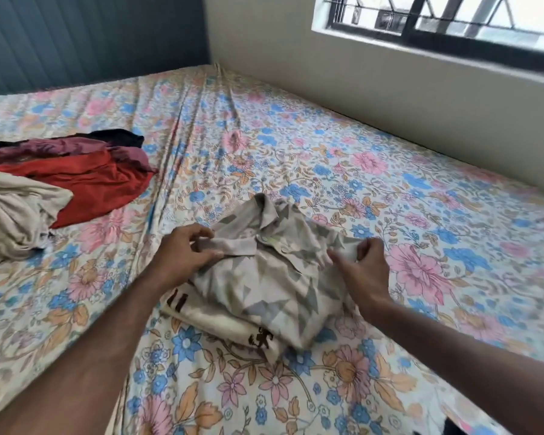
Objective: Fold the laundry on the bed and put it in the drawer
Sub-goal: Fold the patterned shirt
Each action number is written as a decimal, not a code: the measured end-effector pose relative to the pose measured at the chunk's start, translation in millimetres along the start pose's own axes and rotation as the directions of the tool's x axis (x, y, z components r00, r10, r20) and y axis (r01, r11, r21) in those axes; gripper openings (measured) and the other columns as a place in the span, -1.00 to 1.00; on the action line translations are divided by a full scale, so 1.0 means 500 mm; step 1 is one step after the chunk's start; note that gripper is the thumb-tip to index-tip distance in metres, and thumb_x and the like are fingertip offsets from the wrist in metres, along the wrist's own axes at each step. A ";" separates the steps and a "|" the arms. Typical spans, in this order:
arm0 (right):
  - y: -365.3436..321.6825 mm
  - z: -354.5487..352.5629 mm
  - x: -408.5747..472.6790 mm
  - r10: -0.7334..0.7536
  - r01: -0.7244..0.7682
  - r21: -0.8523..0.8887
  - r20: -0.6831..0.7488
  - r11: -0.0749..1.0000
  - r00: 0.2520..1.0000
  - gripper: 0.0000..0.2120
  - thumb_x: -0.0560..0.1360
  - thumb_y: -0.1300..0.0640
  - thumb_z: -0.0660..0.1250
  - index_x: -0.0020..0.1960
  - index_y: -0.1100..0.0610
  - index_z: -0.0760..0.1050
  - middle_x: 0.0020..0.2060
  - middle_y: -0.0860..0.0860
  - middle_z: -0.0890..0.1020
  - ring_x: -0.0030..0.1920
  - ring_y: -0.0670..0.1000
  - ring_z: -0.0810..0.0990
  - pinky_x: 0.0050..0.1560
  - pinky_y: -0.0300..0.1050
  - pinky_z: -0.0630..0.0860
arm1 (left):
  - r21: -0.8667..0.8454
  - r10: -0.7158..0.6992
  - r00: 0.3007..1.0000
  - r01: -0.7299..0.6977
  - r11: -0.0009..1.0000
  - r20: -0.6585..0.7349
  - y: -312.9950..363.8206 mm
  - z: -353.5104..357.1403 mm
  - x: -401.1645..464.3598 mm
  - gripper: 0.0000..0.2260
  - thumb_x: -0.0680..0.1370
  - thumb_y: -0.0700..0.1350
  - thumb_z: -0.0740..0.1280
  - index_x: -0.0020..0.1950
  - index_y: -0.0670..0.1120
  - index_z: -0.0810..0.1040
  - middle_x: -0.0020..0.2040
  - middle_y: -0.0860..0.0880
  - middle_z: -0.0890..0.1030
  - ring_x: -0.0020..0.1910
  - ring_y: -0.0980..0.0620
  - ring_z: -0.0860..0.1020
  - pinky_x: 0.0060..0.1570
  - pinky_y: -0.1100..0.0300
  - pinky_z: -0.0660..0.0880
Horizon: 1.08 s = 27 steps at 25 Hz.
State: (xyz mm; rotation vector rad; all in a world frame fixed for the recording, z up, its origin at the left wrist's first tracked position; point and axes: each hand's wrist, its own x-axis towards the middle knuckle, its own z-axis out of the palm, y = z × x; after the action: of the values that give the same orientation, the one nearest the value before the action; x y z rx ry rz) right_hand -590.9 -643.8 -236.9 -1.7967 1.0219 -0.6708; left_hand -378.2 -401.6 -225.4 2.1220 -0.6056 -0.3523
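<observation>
Left hand [182, 249] and right hand [363, 265] each pinch the folded shirt [270, 274], stacked on a cream garment [214, 318] near the bed's [390, 189] front edge.

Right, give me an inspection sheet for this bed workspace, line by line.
Surface: bed covered with a floral sheet, creased lengthwise toward the far corner.
Job's things: folded patterned shirt, collar away from the person, lying on a folded cream garment; unfolded pile at the left with a red garment, a beige garment and maroon and black pieces behind them.
Clutter: nothing seen.
Hands: left hand pinches the shirt's left shoulder; right hand grips its right shoulder.
Cables: nothing seen.
Surroundings: plain wall along the bed, barred window above, dark panelled wall behind; no drawer in view.
</observation>
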 end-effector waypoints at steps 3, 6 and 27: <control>-0.039 0.009 0.031 -0.251 0.236 -0.172 -0.069 0.956 0.966 -0.62 0.46 0.11 0.55 0.06 0.09 0.36 -0.09 0.00 0.46 -0.15 -0.08 0.41 -0.21 -0.35 0.31 | 0.071 0.064 0.996 -0.060 0.996 -0.065 0.019 -0.010 -0.008 -0.69 0.41 -0.14 0.61 0.11 -0.09 0.66 0.07 0.03 0.61 0.08 0.09 0.54 -0.03 0.30 0.43; -0.093 0.073 0.032 -0.418 0.411 -0.182 -0.003 0.893 0.908 -0.73 0.45 0.11 0.51 -0.01 0.05 0.41 -0.17 -0.12 0.44 -0.20 -0.13 0.41 -0.16 -0.23 0.34 | 0.025 0.060 0.992 -0.058 0.998 -0.107 0.029 -0.044 -0.008 -0.77 0.43 -0.17 0.59 0.03 -0.15 0.66 -0.04 -0.05 0.67 -0.04 0.03 0.61 -0.29 0.41 0.48; -0.369 0.916 -0.212 -0.488 0.825 0.095 0.841 0.558 0.234 -0.79 0.54 0.21 0.42 0.17 0.17 0.63 0.19 0.15 0.59 0.22 0.16 0.54 0.18 -0.12 0.41 | -0.093 -0.310 0.782 0.311 0.946 -0.540 -0.309 -0.579 -0.186 -0.84 0.61 -0.24 0.38 -0.18 -0.22 0.60 -0.30 -0.11 0.68 -0.41 -0.03 0.64 -0.51 0.32 0.41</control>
State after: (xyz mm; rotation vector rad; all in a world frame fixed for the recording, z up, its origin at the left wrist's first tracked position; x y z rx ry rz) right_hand -218.4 -303.6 -261.5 -2.5325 -0.4101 -0.0125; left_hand -279.5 -78.0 -182.0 2.1835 0.0878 0.0944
